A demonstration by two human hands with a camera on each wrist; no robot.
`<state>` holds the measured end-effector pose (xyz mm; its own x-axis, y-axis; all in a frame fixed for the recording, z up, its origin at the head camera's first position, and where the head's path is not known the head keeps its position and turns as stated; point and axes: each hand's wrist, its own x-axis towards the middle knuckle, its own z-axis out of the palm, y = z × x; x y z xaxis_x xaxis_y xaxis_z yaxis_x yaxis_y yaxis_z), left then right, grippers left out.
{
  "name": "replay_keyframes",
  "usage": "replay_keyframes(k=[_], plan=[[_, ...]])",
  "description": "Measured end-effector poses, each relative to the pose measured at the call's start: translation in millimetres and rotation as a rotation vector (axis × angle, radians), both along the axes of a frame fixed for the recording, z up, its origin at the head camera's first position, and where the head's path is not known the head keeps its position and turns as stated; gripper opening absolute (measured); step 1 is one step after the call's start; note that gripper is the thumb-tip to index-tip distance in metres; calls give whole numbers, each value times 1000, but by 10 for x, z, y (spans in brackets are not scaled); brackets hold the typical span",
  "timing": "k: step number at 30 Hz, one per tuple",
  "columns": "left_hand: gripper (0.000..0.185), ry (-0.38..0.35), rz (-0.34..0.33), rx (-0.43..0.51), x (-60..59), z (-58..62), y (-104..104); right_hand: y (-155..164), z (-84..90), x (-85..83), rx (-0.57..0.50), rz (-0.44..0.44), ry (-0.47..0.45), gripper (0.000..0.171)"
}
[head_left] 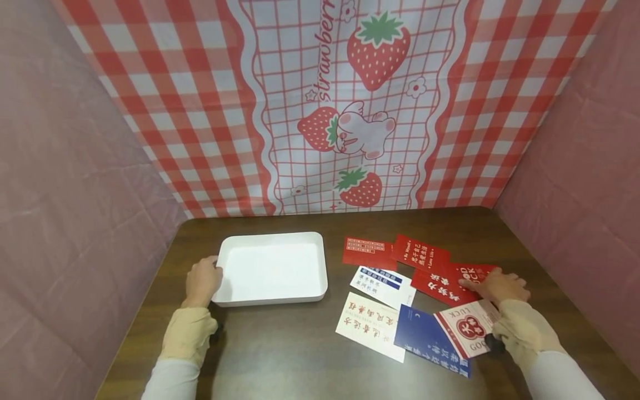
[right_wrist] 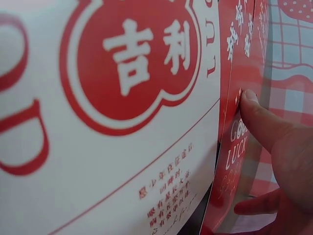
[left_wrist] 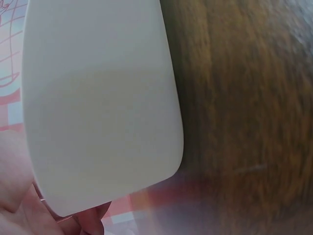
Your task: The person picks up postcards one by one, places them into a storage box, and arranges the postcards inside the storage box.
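On the brown table (head_left: 280,355), the left hand (head_left: 202,280) rested with relaxed fingers against the left rim of the white tray (head_left: 272,239), gripping nothing; right of the tray lay a scatter of cards; the right hand (head_left: 500,286) lay flat, fingers straight, pressing the red GOOD LUCK card (head_left: 475,275), beside the white LUCK card (head_left: 467,328) overlapping a blue card (head_left: 425,336).

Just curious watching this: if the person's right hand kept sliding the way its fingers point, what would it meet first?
The right hand points left across the table, fingertips already on a red Good Luck card. Straight on, it would probably run onto the neighbouring red card, though overlap is hard to judge.
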<state>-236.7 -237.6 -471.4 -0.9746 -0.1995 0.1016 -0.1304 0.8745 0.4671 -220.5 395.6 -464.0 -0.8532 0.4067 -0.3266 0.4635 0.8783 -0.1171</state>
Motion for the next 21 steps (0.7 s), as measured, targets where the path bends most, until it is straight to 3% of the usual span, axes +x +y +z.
replay_keyframes(k=[9,15,21], plan=[[42,-11,0,4,-5,3,5,70,-42,1,-19,-8,82,111],[42,-18,3,4,-1,8,9,136,-38,-5,12,17,142,105],[42,-23,2,7,13,7,2,184,-22,-11,-26,21,153,96]])
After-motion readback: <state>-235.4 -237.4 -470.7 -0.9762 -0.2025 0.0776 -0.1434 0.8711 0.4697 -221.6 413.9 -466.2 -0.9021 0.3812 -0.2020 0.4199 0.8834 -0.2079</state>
